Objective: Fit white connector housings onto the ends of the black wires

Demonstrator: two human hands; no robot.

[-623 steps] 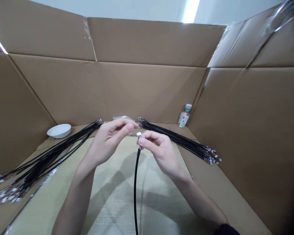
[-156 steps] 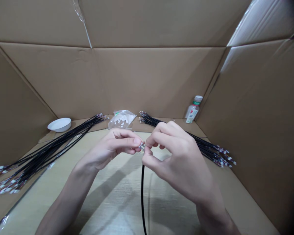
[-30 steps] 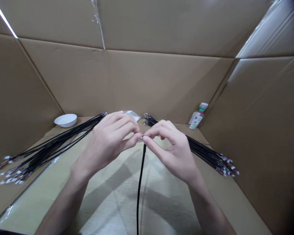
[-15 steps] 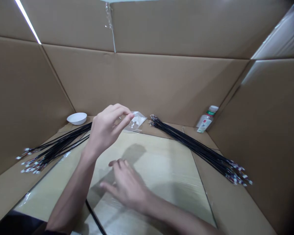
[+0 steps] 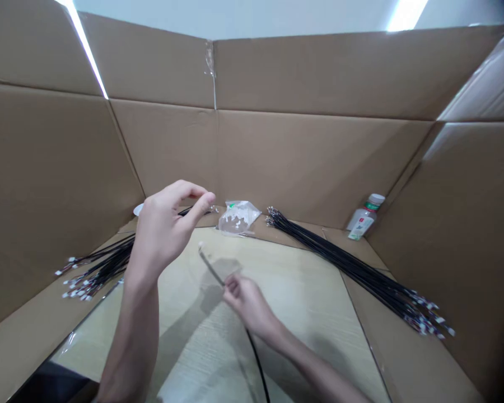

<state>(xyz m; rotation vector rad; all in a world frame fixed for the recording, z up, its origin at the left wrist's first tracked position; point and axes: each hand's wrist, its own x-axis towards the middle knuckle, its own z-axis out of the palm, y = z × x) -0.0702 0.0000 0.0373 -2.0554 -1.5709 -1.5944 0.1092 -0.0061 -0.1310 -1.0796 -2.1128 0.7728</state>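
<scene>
My right hand [image 5: 252,307] is closed around a black cable [image 5: 257,361] above the middle of the board [image 5: 294,285]. The cable's far end sticks out up and left of the fingers, with a small blurred whitish tip [image 5: 200,246]. Its other part runs down out of view at the bottom. My left hand [image 5: 162,232] is raised to the left of that tip, thumb and forefinger pinched together. Whatever the pinch holds, if anything, is too small to make out. The two hands are apart.
A bundle of black cables with white connectors [image 5: 105,268] lies at left, partly behind my left arm; another bundle [image 5: 340,257] lies at right. A clear bag of small white pieces [image 5: 239,217], a bottle [image 5: 364,217] and a mostly hidden white bowl [image 5: 138,209] stand by the cardboard walls [image 5: 319,162].
My right hand has gone from open fingers to a grip on the black cable, and the cable's tip is raised. My left hand keeps its pinch. The view has tilted up.
</scene>
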